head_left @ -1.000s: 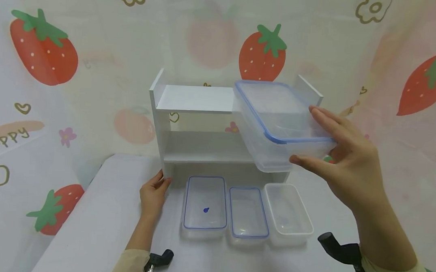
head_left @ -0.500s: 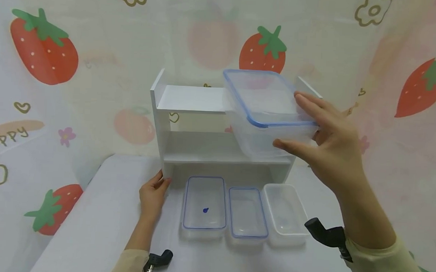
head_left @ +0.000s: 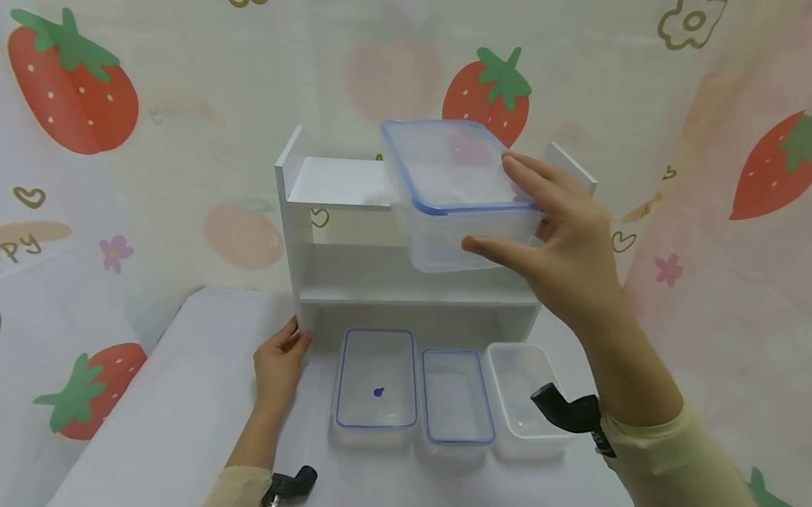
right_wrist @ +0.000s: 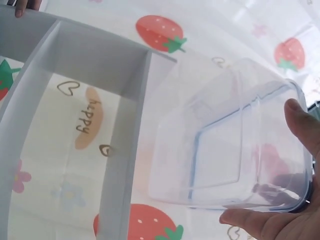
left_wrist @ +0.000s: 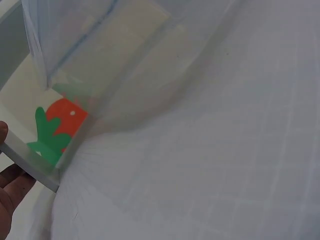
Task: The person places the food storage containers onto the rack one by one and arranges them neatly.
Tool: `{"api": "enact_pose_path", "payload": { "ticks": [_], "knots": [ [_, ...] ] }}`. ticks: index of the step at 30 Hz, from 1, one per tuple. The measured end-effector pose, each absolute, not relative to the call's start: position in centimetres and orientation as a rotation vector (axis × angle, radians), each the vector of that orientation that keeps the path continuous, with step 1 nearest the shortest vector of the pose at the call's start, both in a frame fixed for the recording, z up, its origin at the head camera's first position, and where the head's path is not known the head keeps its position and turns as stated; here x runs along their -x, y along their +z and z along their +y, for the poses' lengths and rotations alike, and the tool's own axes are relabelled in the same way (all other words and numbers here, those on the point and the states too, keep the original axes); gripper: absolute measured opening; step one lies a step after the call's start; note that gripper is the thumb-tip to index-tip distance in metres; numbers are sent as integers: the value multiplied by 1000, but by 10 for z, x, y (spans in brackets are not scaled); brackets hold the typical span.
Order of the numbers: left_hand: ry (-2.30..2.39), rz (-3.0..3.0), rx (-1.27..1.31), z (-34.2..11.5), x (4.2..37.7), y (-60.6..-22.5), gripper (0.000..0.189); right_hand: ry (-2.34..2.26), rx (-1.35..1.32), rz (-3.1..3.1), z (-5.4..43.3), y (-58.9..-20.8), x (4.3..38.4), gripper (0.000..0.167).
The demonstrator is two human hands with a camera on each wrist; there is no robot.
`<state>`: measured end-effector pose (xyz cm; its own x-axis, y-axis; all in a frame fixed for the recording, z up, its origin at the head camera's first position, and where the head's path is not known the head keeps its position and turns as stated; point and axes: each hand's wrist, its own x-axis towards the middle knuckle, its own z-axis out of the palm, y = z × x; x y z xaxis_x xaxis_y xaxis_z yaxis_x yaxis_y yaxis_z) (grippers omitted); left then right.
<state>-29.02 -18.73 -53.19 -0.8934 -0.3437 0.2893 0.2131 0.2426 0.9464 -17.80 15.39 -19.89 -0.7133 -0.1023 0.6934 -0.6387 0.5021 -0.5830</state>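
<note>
My right hand (head_left: 573,246) grips a clear plastic food container (head_left: 450,176) with a blue-edged lid, fingers over the lid and thumb along the side. It is held in the air in front of the white shelf unit (head_left: 344,183), overlapping the top board in the head view. In the right wrist view the container (right_wrist: 220,145) appears beyond the shelf's outer board, apart from it. Down at the unit's lower left side, my left hand (head_left: 280,365) holds the side panel; the left wrist view has its fingers (left_wrist: 17,187) on both sides of the panel's edge (left_wrist: 32,167).
Two blue-rimmed food containers, a larger one (head_left: 376,377) and a smaller one (head_left: 459,396), stand in a row before the shelf. Beside them is a clear one (head_left: 519,387) with a whitish rim. A strawberry-print cloth (head_left: 141,234) hangs behind the white-covered table (head_left: 181,410).
My right hand has carried the container leftward and upward, from the shelf's right side to before its top board. My left hand stays at the side panel.
</note>
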Motion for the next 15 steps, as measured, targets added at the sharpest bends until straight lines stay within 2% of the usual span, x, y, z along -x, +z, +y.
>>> {"api": "enact_pose_path", "payload": {
  "ticks": [15],
  "knots": [
    [-1698, -2075, -105, -187, 290, -530, 46, 1147, -597, -2135, 126, -202, 208, 86]
  ]
}}
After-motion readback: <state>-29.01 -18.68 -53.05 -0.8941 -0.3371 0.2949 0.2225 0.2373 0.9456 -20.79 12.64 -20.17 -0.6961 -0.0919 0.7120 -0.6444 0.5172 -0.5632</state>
